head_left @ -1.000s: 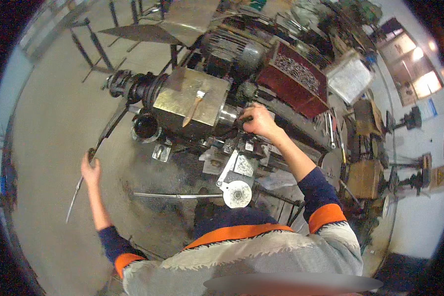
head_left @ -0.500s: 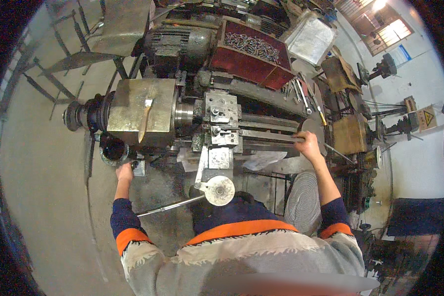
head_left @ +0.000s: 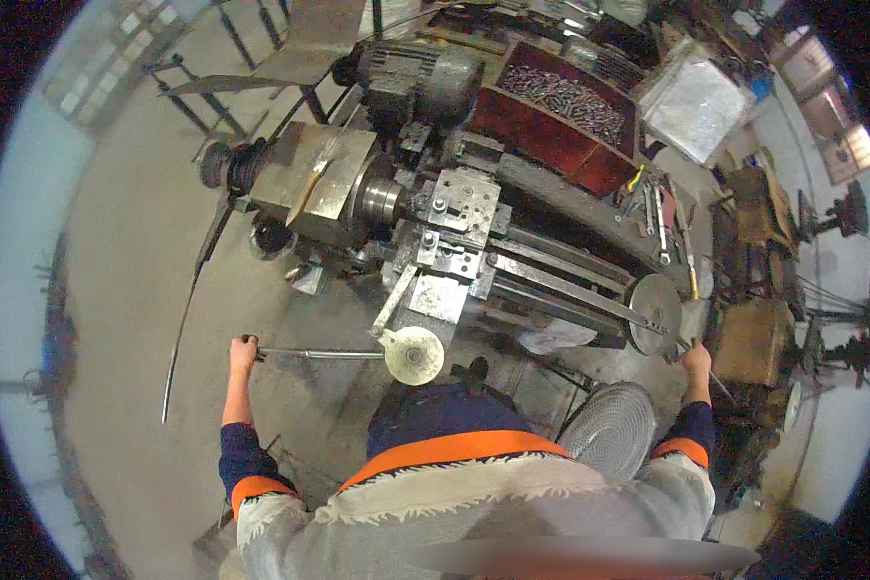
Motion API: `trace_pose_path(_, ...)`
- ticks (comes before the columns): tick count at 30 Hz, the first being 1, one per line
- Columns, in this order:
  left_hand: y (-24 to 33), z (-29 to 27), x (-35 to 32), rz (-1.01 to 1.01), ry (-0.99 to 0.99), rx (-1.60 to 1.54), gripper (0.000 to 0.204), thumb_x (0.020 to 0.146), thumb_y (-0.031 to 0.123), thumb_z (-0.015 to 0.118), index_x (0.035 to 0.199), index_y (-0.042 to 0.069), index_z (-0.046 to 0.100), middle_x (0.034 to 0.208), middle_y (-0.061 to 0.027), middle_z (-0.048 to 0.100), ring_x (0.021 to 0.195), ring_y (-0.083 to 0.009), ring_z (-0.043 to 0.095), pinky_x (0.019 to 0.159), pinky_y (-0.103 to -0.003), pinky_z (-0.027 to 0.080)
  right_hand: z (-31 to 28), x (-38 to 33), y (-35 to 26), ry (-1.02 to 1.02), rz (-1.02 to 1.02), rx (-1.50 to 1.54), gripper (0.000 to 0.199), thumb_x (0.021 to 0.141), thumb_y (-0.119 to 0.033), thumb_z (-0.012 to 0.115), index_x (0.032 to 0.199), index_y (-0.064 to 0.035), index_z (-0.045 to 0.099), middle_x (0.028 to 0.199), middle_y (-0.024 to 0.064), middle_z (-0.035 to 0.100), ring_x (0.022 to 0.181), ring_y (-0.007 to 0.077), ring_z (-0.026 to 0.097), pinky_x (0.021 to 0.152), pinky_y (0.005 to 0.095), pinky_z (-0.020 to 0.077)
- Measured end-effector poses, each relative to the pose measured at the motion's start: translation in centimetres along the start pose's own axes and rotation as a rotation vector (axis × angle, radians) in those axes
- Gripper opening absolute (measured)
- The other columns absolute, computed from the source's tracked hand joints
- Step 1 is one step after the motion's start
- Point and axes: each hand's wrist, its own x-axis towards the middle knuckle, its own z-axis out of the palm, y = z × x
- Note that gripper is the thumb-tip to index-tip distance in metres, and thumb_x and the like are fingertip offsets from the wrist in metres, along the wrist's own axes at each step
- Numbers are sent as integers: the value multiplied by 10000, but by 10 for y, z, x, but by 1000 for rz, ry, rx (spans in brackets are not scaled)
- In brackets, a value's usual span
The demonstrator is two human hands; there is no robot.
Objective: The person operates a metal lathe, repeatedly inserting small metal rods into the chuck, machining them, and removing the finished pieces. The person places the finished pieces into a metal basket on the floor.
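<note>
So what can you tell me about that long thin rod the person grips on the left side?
The rod is slim, grey metal, lying nearly level in front of the lathe. Its near end sits in the closed left hand; its far end meets a pale round wheel on the machine's front.

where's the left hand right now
In the head view, the left hand is low on the left, gripping the end of a long lever that runs to the lathe.

Open floor (head_left: 135, 290) is left bare to the left of the lathe (head_left: 435, 222). Its right side is crowded by a red tray (head_left: 551, 126) and scattered tools (head_left: 662, 217).
</note>
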Motion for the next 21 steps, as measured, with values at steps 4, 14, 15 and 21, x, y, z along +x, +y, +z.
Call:
trace_pose_path(4,32,3,-49,-80,99,-93,203,769,95,493,734,-94,560,562,-140,549,434,-225,574,359,-310,424,27,12,21,-59,-8,-130,528,631,-246,605,1105,-31,519,1002,201,581,939,311,564,783,384,464)
trace_pose_path(14,-53,22,-49,77,344,-326,126,740,85,460,721,-40,458,529,-68,463,388,-182,463,317,-312,376,61,-75,-1,-48,182,142,374,635,-264,576,918,-19,574,937,202,596,909,352,562,766,419,452)
trace_pose_path(15,-51,24,-48,56,375,-375,116,733,80,463,709,-34,458,531,-54,452,389,-167,440,325,-313,377,61,-87,-7,-74,198,145,370,633,-258,568,915,-19,575,939,200,596,910,355,561,772,420,451)
trace_pose_path(21,35,25,-49,-97,440,-356,115,696,56,453,634,-25,507,551,-72,481,447,-152,425,405,-318,380,92,-100,-4,89,227,326,330,600,-220,569,869,-29,584,885,227,591,873,392,557,758,433,446)
